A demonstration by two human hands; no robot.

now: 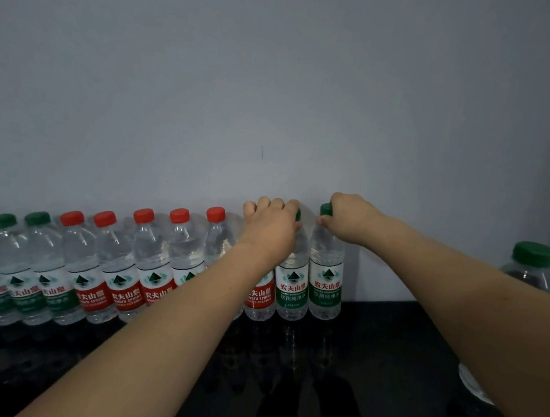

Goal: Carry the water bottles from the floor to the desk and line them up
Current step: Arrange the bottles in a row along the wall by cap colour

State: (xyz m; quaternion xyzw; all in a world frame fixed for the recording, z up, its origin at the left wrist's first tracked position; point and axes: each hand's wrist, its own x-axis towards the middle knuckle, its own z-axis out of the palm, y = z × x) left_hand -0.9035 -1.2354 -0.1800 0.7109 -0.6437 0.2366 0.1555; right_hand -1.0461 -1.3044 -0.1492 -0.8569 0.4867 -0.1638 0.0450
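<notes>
Nearest the camera, two bare forearms reach forward over a dark, glossy desk point(386, 362) whose top mirrors the bottles standing on it. At the right edge, closer than the rest and partly behind the right forearm, a lone green-capped bottle point(531, 265) stands apart from the others.

Further in, a row of water bottles point(152, 265) runs along the back of the desk against a plain grey wall point(276, 78). From the left come green-capped bottles with green labels, then five with red caps and red labels, packed side by side and touching.

At the row's right end the left hand point(270, 227) comes down over the tops of two bottles: its curled fingers cover the cap of a red-label bottle point(260, 300) and reach the green cap of the green-label bottle point(291, 291) next to it, which peeks out at the thumb side. How firmly it holds either one cannot be told. Its forearm hides the lower parts of the bottles behind it.

The right hand point(352, 218) grips the neck and green cap of the last green-label bottle point(325, 286), fingers curled round it. That bottle stands upright on the desk, touching its neighbour.
</notes>
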